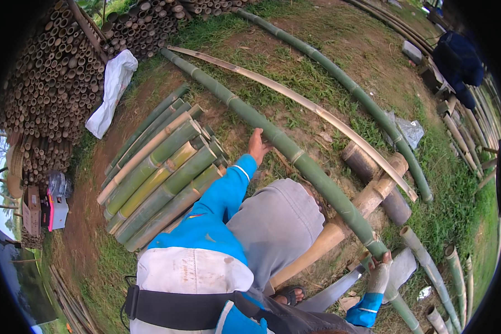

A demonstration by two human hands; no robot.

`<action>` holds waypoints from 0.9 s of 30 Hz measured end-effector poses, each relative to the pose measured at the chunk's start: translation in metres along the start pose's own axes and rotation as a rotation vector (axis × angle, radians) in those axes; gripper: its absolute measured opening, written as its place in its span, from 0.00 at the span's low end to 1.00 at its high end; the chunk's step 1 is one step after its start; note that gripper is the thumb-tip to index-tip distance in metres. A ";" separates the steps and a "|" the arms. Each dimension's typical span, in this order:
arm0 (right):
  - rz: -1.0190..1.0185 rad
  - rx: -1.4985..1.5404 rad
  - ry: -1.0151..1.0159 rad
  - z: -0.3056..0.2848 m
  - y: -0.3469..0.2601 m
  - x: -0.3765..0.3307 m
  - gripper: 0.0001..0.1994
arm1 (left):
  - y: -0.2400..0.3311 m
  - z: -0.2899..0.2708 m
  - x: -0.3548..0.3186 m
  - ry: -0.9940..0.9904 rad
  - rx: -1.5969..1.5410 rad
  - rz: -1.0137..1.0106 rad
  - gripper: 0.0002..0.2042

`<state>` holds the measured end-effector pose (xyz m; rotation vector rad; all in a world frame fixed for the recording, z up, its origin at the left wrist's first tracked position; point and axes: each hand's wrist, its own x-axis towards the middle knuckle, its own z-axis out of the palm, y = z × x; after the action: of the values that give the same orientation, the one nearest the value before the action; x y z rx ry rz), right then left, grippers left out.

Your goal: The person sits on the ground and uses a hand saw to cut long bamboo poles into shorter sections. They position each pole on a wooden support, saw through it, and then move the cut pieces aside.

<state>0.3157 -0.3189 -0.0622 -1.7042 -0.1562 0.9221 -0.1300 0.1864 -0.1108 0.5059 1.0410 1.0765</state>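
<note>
A long green bamboo pole (284, 146) runs slantwise from the far left to the near right, across a thick pale bamboo log (367, 199). Against the pole's near side, about midway along, is my left hand (257, 147), with its thumb showing and fingers partly hidden at the pole. Farther down, my right hand (381, 266) grips the same pole near its lower end, its fingers curled on the green surface. A handsaw's blade (331, 290) lies beside my foot, to the left of my right hand.
A stack of cut green bamboo lengths (161, 167) lies to my left. Beyond the pole are a split bamboo strip (295, 99) and another green pole (348, 83). Piled bamboo (55, 72) and a white sack (112, 92) stand far left. Cut pieces (428, 267) lie near right.
</note>
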 end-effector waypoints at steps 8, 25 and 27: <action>0.014 0.247 0.112 0.034 0.026 -0.010 0.27 | 0.012 -0.015 0.034 0.027 -0.103 -0.021 0.32; -0.248 0.333 0.460 -0.022 -0.036 -0.079 0.22 | 0.070 0.109 -0.066 -0.129 -0.038 -0.016 0.28; -0.246 0.341 0.530 -0.006 -0.052 -0.093 0.24 | 0.071 0.136 -0.043 -0.219 0.000 -0.004 0.27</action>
<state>0.2739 -0.3548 0.0292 -1.5102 0.1380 0.2754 -0.0479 0.1965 0.0249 0.6072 0.8485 0.9933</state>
